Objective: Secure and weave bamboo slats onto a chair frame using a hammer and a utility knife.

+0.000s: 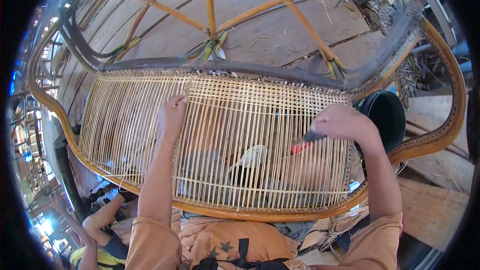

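A rattan chair frame [440, 135] lies across my lap, its seat strung with thin pale cane strands [230, 120]. My left hand [171, 115] rests on the strands near the middle left, fingers curled and pinching among them. My right hand [342, 122] is over the right part of the weave, closed around a red-handled tool [302, 145] whose tip points left into the strands. Through the weave my legs and a shoe show below.
A black bucket [387, 115] stands just beyond the frame's right edge. Wooden floor planks [265, 35] with loose cane scraps lie under the chair's curved legs [210, 5]. Another person in a yellow top [100, 250] sits at the lower left.
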The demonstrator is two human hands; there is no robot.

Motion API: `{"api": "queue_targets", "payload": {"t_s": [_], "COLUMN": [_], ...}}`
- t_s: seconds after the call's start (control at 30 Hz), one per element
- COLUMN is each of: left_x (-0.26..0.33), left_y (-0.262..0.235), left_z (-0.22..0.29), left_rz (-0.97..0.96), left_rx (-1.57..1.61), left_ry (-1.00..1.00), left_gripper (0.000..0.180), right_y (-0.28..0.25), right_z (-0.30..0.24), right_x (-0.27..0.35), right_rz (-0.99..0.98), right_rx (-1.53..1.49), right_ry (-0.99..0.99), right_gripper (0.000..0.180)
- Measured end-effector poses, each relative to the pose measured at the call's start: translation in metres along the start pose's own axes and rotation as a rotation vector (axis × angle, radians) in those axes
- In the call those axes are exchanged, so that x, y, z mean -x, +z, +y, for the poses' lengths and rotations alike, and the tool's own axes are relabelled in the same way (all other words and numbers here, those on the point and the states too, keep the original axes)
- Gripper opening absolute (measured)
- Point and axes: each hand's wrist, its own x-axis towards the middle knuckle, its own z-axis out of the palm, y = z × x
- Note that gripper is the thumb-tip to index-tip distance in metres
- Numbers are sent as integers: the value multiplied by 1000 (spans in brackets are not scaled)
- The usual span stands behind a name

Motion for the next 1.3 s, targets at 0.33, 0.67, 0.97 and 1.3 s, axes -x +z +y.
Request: {"api": "queue_targets", "payload": {"t_s": [0.33,0.67,0.97,1.3], "left_x": [-2,0,-5,4], "left_y": [-2,1,-3,12], "left_z": [4,3,2,1], "left_rz": [19,32,35,-13], "left_rx": [11,21,-9,10], "left_ry": [-35,-49,-164,-43], "left_gripper": [26,25,26,28], "right_y": [22,1,11,37], "right_z": [-34,-50,-44,21], "right_x": [-37,-22,-63,-61], "right_rz": [183,-8,364,171], "right_rx": [59,-8,-139,-52], "right_ry": [-67,-4,-93,-110], "right_gripper": [32,32,35,29]}}
